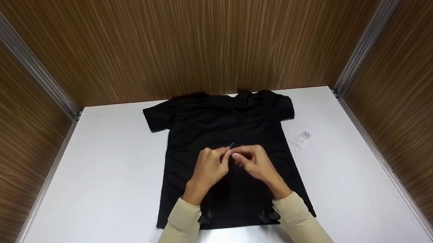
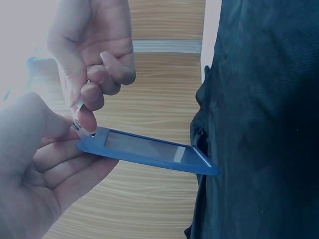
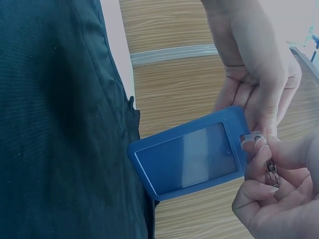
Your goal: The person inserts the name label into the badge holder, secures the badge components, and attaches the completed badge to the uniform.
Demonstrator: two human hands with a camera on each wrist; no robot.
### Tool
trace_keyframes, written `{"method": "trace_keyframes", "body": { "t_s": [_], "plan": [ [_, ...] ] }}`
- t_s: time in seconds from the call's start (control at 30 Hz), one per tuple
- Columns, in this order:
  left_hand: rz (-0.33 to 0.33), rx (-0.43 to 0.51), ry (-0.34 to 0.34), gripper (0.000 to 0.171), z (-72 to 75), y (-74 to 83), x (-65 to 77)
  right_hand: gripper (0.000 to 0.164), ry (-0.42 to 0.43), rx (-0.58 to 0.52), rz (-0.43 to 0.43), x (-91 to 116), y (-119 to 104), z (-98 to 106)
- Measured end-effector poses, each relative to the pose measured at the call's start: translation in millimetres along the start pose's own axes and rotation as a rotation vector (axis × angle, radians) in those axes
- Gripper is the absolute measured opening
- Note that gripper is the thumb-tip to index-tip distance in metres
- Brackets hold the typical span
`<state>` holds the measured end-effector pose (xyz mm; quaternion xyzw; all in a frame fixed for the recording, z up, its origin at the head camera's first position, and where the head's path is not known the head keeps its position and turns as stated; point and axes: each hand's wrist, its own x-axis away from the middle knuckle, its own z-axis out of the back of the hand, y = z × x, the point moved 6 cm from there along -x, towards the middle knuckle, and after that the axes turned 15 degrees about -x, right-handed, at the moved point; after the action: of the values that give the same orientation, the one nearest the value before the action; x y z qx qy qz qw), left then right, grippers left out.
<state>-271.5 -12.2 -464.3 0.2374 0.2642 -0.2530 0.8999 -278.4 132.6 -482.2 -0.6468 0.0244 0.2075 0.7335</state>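
Note:
Above a black T-shirt (image 1: 221, 129), both hands meet at a blue badge holder (image 3: 184, 154) with a clear window. My left hand (image 1: 209, 169) pinches the holder at its slotted end, thumb on one face and fingers behind. My right hand (image 1: 257, 164) pinches a clear strap (image 3: 252, 135) at that slot. A small metal clip (image 3: 271, 174) lies among the right hand's fingers. The badge holder hangs tilted in the left wrist view, its far end near the shirt. From the head view only a thin blue edge of it shows.
The shirt lies spread on a white table (image 1: 101, 184), sleeves toward the back. Right of it is a white printed card (image 1: 303, 138). Wood-grain panels (image 1: 202, 37) with metal edge strips enclose the table at the back and sides.

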Motion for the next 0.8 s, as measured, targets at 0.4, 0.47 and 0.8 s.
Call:
{"method": "trace_keyframes", "body": {
  "t_s": [0.4,0.47,0.8],
  "plan": [
    [0.0,-0.003,0.001,0.018,0.6,0.2,-0.3,0.015,-0.004,-0.003,0.018,4,-36,-6],
    [-0.003,-0.009,0.005,0.017,1.7,-0.7,-0.7,0.016,-0.002,0.0,0.01,3,-32,-5],
    [0.066,0.089,0.071,0.018,13.8,-15.5,-4.0,0.022,0.003,-0.046,0.032,1,-3,-2]
  ]
}}
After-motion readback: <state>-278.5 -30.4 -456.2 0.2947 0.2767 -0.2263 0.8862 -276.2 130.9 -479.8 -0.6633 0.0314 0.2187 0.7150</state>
